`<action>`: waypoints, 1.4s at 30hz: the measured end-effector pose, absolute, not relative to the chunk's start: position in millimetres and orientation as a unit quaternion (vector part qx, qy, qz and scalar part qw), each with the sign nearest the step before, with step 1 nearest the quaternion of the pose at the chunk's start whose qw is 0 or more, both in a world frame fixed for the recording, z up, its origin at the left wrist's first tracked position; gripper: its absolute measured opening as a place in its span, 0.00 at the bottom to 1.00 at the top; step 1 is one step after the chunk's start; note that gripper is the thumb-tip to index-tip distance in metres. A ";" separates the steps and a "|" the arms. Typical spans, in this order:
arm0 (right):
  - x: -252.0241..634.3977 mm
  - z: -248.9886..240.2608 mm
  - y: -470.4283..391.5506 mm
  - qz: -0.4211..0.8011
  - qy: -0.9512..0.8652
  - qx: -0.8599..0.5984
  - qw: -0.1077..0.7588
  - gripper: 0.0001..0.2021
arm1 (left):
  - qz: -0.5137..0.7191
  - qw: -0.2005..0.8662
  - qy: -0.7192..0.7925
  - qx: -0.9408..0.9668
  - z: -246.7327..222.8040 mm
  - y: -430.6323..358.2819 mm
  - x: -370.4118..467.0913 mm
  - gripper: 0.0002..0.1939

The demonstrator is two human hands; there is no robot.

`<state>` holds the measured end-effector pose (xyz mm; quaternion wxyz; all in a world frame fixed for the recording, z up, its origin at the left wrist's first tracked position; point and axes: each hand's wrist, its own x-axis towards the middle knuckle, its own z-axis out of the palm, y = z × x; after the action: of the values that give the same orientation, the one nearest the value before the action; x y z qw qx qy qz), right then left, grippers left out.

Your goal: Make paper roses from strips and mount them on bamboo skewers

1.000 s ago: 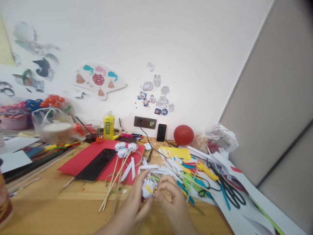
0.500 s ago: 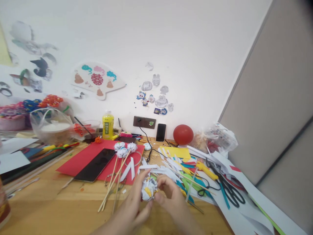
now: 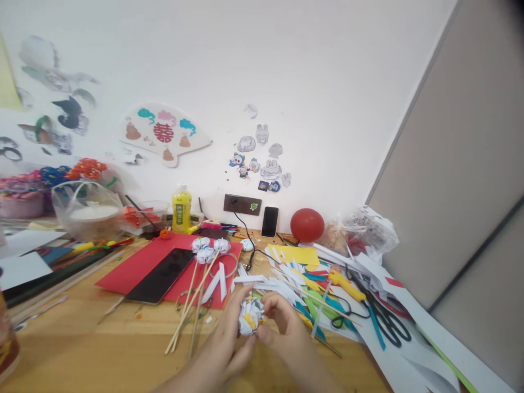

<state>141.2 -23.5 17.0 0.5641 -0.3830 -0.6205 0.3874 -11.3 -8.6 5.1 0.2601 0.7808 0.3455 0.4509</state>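
Observation:
Between my two hands is a crumpled white paper ball (image 3: 251, 316) with yellow patches, held just above the wooden table. My left hand (image 3: 230, 327) cups its left side, thumb underneath. On the other side, the fingers and thumb of my right hand (image 3: 282, 323) pinch the ball's right edge. Beyond them to the left, several white paper balls on wooden sticks (image 3: 207, 252) lie on a red sheet (image 3: 135, 268). Cut strips of white, yellow, green and blue paper (image 3: 282, 281) are spread just past my right hand.
A yellow glue gun (image 3: 347, 285) and black-handled scissors (image 3: 387, 322) lie at the right on white paper. A black tablet-like slab (image 3: 161, 277) rests on the red sheet. Along the wall stand a yellow bottle (image 3: 181, 210), a phone (image 3: 269, 221) and a red balloon (image 3: 307, 225).
Almost nothing differs. The whole view has shifted very slightly, and both hands keep the same hold on the paper ball.

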 end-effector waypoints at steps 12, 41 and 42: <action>142.5 21.9 -26.5 0.323 -0.651 -0.408 0.553 0.22 | 0.432 0.298 0.353 0.775 9.2 -10.1 -13.4 0.30; 142.7 27.3 -26.9 0.391 -0.571 -0.412 0.593 0.22 | 0.443 0.345 0.322 0.762 4.5 -3.5 -12.7 0.25; 141.8 27.0 -27.6 0.380 -0.575 -0.421 0.590 0.23 | 0.453 0.339 0.323 0.759 3.7 -4.1 -11.6 0.25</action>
<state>141.8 -27.6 27.0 0.5900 -0.4206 -0.5747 0.3805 -11.6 -4.1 3.7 0.3386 0.7588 0.3231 0.4529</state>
